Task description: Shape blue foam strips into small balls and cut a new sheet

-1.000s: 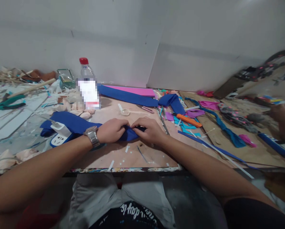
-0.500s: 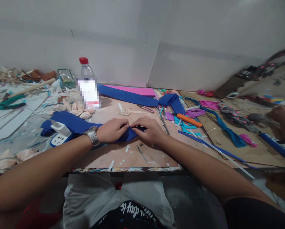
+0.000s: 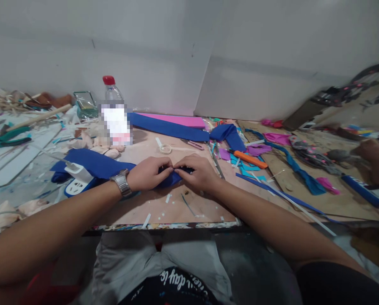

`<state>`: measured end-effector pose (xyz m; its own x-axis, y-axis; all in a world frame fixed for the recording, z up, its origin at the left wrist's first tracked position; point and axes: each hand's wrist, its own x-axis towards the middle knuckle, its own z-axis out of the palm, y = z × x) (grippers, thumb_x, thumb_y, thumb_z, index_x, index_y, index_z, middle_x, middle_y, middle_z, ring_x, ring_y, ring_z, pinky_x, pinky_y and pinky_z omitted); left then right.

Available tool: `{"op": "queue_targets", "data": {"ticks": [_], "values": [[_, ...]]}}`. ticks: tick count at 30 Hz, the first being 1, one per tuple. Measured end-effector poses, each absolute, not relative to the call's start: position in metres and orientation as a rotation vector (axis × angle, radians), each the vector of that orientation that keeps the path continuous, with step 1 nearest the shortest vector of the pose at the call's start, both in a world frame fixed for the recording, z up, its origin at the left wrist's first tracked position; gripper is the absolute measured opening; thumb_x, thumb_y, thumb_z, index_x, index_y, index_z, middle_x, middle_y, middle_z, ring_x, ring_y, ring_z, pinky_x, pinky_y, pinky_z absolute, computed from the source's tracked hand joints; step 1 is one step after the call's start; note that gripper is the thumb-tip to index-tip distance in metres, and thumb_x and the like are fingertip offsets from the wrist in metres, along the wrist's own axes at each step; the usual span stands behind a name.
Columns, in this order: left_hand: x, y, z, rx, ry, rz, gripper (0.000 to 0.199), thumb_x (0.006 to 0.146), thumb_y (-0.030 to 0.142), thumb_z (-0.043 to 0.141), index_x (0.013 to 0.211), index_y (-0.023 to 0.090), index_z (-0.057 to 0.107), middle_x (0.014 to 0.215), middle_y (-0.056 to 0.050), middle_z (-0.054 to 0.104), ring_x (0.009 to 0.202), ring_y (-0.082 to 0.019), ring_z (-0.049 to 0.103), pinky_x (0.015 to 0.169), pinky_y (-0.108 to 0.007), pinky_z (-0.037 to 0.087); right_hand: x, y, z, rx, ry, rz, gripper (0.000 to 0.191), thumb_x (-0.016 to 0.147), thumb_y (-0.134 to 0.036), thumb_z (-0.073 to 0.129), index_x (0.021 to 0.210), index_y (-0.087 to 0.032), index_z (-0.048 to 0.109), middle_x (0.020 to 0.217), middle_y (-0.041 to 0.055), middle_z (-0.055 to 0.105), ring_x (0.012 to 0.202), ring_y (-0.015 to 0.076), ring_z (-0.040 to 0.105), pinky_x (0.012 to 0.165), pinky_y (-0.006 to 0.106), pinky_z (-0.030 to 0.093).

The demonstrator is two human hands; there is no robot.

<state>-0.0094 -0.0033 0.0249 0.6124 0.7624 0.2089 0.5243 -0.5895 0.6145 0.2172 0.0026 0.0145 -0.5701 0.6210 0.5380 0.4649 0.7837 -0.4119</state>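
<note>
Left hand (image 3: 148, 173) edges its thumb toward right hand (image 3: 199, 173);
both pinch blue fabric (image 3: 170, 181), apparently working one spot.

Hiding much of the blue cloth (image 3: 87, 163) behind the left hand (image 3: 149, 173) and right hand (image 3: 199, 173), leaving its pinched edge too small to make out. Covering part of the socket block (image 3: 76, 186) with the left forearm (image 3: 59, 216). Losing the lower red-capped bottle (image 3: 113, 92) behind a pixelated patch (image 3: 116, 127). Cropping the stick pile (image 3: 0, 103) at left and the dark shirt (image 3: 154, 292) below. Blurring another person's hand (image 3: 372, 154) at far right.
</note>
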Motion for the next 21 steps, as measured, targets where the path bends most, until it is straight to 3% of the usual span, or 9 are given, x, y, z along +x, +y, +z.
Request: {"op": "queue_targets", "data": {"ticks": [21], "values": [[-0.0089,-0.0035,0.0210,2.626,1.145,0.543,0.027,0.105,0.038,0.045,0.107,0.024,0.068,0.096,-0.004,0.076,0.087,-0.021,0.067,0.075,-0.030,0.043,0.2135,-0.0006,0.0177,-0.963,-2.313,0.459,0.009,0.094,-0.020,0.060,0.094,-0.018,0.070,0.092,0.0057,0.075,0.085,0.0205,0.066,0.081,0.032,0.047]]}}
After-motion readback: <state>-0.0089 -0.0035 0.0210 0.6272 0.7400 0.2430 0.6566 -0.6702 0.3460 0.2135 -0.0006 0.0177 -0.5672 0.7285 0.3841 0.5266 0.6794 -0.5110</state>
